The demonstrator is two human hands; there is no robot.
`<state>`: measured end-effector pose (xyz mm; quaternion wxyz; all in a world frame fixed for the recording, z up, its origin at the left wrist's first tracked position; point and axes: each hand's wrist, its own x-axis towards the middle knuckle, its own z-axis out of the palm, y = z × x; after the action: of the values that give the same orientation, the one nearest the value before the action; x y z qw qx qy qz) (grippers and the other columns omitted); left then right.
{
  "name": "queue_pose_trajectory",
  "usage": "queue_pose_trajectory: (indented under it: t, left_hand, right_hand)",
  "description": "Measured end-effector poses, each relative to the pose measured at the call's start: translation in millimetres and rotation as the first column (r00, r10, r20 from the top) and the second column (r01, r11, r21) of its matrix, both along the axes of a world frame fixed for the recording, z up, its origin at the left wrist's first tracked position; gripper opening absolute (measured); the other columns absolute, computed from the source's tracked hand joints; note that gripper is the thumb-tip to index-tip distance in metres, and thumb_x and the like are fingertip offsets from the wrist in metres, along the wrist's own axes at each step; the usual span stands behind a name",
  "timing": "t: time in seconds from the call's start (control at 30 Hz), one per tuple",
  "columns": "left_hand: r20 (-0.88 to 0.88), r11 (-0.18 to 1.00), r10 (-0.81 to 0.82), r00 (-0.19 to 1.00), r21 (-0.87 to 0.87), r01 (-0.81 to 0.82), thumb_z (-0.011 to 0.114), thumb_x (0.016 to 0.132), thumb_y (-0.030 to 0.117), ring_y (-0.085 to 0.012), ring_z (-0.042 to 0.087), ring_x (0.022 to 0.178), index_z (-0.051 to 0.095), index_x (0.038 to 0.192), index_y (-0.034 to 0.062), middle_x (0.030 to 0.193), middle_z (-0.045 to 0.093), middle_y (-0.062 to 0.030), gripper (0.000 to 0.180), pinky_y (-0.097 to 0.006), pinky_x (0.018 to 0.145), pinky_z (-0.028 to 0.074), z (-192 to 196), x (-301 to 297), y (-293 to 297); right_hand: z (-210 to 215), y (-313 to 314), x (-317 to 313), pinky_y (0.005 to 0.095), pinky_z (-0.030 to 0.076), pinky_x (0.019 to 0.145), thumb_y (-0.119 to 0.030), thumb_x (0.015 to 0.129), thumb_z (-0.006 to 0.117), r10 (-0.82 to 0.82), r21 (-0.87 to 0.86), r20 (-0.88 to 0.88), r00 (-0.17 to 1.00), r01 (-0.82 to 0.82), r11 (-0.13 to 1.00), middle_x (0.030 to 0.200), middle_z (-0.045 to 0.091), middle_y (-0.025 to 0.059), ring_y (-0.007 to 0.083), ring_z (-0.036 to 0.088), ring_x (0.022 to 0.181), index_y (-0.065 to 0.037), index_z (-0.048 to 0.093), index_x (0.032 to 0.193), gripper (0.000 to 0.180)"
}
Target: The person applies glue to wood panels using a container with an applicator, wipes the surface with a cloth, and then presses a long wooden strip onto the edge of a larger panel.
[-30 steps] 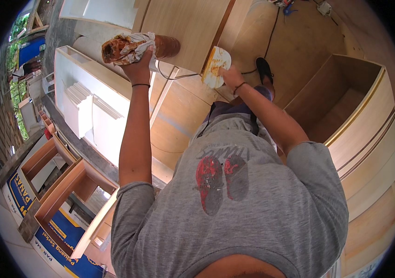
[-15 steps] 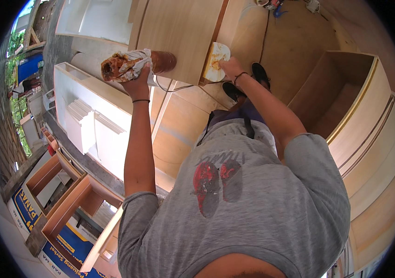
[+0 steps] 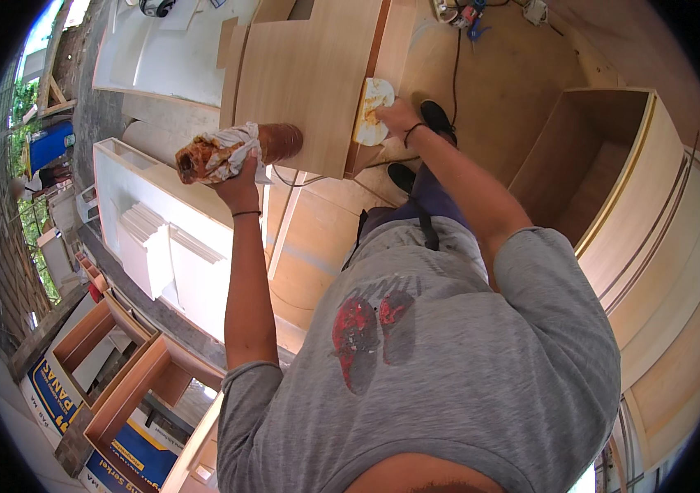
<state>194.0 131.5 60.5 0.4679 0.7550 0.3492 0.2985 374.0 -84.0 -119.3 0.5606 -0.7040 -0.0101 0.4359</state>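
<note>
by the wood panel [image 3: 309,90], my right hand [image 3: 400,117] pinches a smeared white spreader [image 3: 371,103], while my left hand [image 3: 240,189] is clamped round a partly wrapped brown cylinder [image 3: 281,141].

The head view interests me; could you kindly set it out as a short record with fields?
Left hand: grips a brown cylinder partly covered by a crumpled white wrapper
Right hand: holds a white spreader smeared yellow-brown
Spreader position: at the edge of a wood-grain panel; contact unclear
Picture's left: white panels
Picture's right: open wooden box
</note>
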Motion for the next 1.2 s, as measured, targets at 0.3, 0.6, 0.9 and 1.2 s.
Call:
queue_pose_trajectory:
  t: [0.3,0.6,0.9,1.2]
  left_hand:
    - [-0.104,0.992,0.109,0.989,-0.054,-0.115,0.073,0.071,0.003,-0.0237,0.043,0.119,0.023,0.132,-0.006,0.132,0.039,-0.0176,0.08,-0.034,0.102,0.036,4.6,-13.1,-6.3]
    - [-0.164,0.976,0.214,0.963,-0.01,-0.218,0.074,0.072,0.008,-0.0249,0.042,0.12,0.021,0.133,-0.0062,0.133,0.038,-0.0179,0.082,-0.035,0.103,0.034,4.0,-8.4,-14.8]
    - [-0.163,0.942,0.322,0.932,-0.036,-0.332,0.072,0.073,0.005,-0.0254,0.044,0.118,0.025,0.132,-0.006,0.132,0.04,-0.0172,0.077,-0.035,0.101,0.038,7.6,1.5,-26.1]
    - [-0.216,0.906,0.413,0.884,0.002,-0.423,0.068,0.076,0.004,-0.0251,0.043,0.119,0.025,0.133,-0.0051,0.133,0.038,-0.0161,0.072,-0.036,0.101,0.036,7.1,-3.9,-34.8]
  right_hand:
    - [40.7,-6.0,32.7,0.0325,0.054,0.058,-0.015,0.075,0.055,-0.046,0.03,-0.01,0.999,0.046,0.998,0.082,0.065,0.0131,0.0216,0.066,0.068,0.006,0.059,0.099,0.032]
    - [20.2,6.4,53.6,0.0354,0.054,0.061,-0.014,0.076,0.055,-0.007,0.144,0.05,0.999,0.0,0.99,0.09,0.066,0.0157,0.0248,0.067,0.071,0.008,0.06,0.098,0.031]
    - [10.4,28.9,102.0,0.0349,0.056,0.057,-0.012,0.076,0.054,-0.032,0.09,-0.189,0.981,0.049,0.995,0.086,0.066,0.0149,0.0241,0.067,0.07,0.006,0.059,0.103,0.033]
    - [38.3,10.6,148.0,0.0387,0.059,0.058,-0.009,0.076,0.051,-0.044,0.175,-0.2,0.979,0.08,0.981,0.089,0.065,0.0156,0.0276,0.068,0.074,0.004,0.059,0.101,0.029]
